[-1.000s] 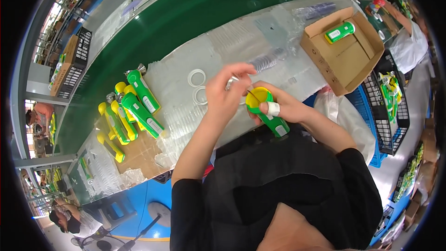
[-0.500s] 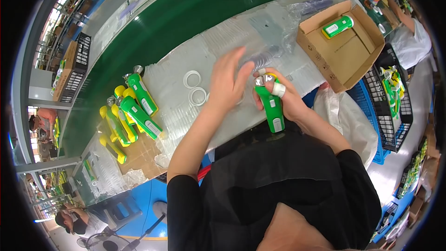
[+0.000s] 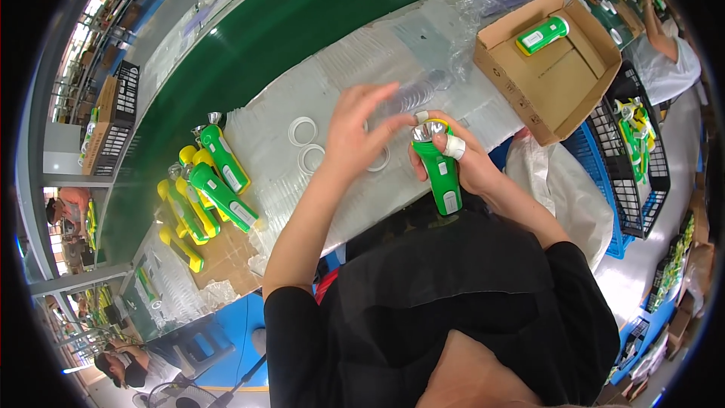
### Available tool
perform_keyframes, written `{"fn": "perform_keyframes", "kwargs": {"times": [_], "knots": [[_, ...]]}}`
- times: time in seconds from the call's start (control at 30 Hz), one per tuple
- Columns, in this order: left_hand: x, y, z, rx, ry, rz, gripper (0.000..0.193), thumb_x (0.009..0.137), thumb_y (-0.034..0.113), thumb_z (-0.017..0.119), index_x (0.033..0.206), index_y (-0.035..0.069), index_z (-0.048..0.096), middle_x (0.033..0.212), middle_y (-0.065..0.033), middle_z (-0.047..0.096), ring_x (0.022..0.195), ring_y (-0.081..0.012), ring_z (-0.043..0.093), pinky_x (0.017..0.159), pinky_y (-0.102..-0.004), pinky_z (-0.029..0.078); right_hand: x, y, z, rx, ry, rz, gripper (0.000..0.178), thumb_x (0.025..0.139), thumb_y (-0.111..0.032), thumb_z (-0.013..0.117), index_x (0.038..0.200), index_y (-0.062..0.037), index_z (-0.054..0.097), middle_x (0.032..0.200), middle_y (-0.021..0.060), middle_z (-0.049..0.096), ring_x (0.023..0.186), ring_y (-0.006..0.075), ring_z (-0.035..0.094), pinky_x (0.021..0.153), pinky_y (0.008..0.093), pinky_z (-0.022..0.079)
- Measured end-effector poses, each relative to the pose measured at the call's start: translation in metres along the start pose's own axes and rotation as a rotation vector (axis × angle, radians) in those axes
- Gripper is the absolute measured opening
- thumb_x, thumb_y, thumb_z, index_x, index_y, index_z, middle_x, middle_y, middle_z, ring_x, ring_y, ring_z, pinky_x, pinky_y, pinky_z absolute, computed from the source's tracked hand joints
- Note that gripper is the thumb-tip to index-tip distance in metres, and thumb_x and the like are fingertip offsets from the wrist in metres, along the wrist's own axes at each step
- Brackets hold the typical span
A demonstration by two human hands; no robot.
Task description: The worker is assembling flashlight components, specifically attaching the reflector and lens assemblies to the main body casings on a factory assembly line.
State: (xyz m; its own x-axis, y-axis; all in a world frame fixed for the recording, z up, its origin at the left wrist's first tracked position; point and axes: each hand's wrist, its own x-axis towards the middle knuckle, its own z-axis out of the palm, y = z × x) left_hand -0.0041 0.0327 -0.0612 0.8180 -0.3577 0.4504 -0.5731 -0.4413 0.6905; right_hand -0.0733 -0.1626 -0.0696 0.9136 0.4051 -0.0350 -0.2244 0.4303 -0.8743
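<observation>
My right hand (image 3: pixel 472 162) is wrapped round a green flashlight (image 3: pixel 444 181), held upright with its shiny reflector at the top. White tape is wound on the thumb and a finger of that hand. To its left, my left hand (image 3: pixel 353 136) has its fingers apart and slightly blurred, the thumb reaching toward the reflector; nothing shows in it. A row of clear round discs (image 3: pixel 415 96) lies just beyond both hands. White rings lie left of my left hand, one ring (image 3: pixel 303 131) beyond another ring (image 3: pixel 310 159); a third is partly hidden behind that hand.
Several green and yellow flashlights (image 3: pixel 223 196) lie at the left of the plastic-covered table (image 3: pixel 279 204). A cardboard box (image 3: pixel 521 102) with one green flashlight (image 3: pixel 542 35) stands at the right. Beyond runs a green belt (image 3: pixel 302 23) carrying flashlights. A black crate (image 3: pixel 642 204) is farther right, near a co-worker.
My left hand has moved slightly left, and its thumb now points toward the flashlight's reflector. My right hand still holds the flashlight in nearly the same place. The view has shifted a little.
</observation>
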Motion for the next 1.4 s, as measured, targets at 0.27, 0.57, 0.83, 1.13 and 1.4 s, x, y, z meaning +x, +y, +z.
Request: {"fn": "perform_keyframes", "kwargs": {"times": [0.27, 0.57, 0.83, 1.13, 1.4], "knots": [[-0.032, 0.028, -0.006, 0.013, -0.075, 0.350, 0.035, 0.090, 0.015, 0.057, 0.123, 0.006, 0.065, 0.115, -0.0113, 0.056, 0.103, -0.0299, 0.052, 0.090, -0.0385, 0.042, -0.004, 0.002, 0.010, -0.046, -0.132, 0.021, 0.058, 0.095, -0.045, 0.059, 0.133, -0.0032, 0.044, 0.098, 0.0092, 0.060, 0.075, 0.0189, 0.063, 0.063, 0.0290, 0.050], [-0.043, 0.027, 0.006, -0.169, 0.028, 0.414, 0.030, 0.089, 0.013, 0.051, 0.113, 0.001, 0.065, 0.109, -0.0117, 0.059, 0.104, -0.0309, 0.054, 0.092, -0.0438, 0.039, -0.007, 0.006, 0.024, 0.060, -0.164, 0.139, 0.037, 0.099, -0.027, 0.055, 0.129, -0.0064, 0.048, 0.099, 0.0088, 0.060, 0.075, 0.0173, 0.063, 0.067, 0.0305, 0.051], [-0.047, 0.024, -0.003, -0.231, 0.015, 0.281, 0.037, 0.099, 0.022, 0.043, 0.125, 0.001, 0.059, 0.126, -0.0152, 0.055, 0.101, -0.0267, 0.055, 0.092, -0.0395, 0.045, 0.003, -0.005, 0.030, -0.095, -0.112, 0.039, 0.039, 0.098, -0.027, 0.057, 0.129, -0.0063, 0.045, 0.096, 0.0076, 0.060, 0.074, 0.0163, 0.062, 0.067, 0.0285, 0.051], [-0.040, 0.060, -0.026, -0.923, -0.222, -0.479, 0.054, 0.094, 0.029, 0.061, 0.141, 0.006, 0.047, 0.126, -0.0097, 0.056, 0.092, -0.0126, 0.056, 0.083, -0.0279, 0.048, 0.004, -0.002, 0.031, -0.251, -0.175, -0.063, 0.062, 0.090, -0.040, 0.068, 0.134, -0.0048, 0.040, 0.104, 0.0083, 0.058, 0.084, 0.0173, 0.062, 0.071, 0.0305, 0.052], [-0.042, 0.057, -0.020, -1.000, -0.290, -0.596, 0.057, 0.084, 0.023, 0.074, 0.134, 0.007, 0.053, 0.117, -0.0074, 0.061, 0.103, -0.0156, 0.059, 0.089, -0.0290, 0.047, 0.000, -0.002, 0.025, -0.524, -0.218, -0.106, 0.057, 0.088, -0.028, 0.073, 0.133, -0.0056, 0.044, 0.112, 0.0087, 0.056, 0.101, 0.0179, 0.055, 0.088, 0.0326, 0.045]]}}
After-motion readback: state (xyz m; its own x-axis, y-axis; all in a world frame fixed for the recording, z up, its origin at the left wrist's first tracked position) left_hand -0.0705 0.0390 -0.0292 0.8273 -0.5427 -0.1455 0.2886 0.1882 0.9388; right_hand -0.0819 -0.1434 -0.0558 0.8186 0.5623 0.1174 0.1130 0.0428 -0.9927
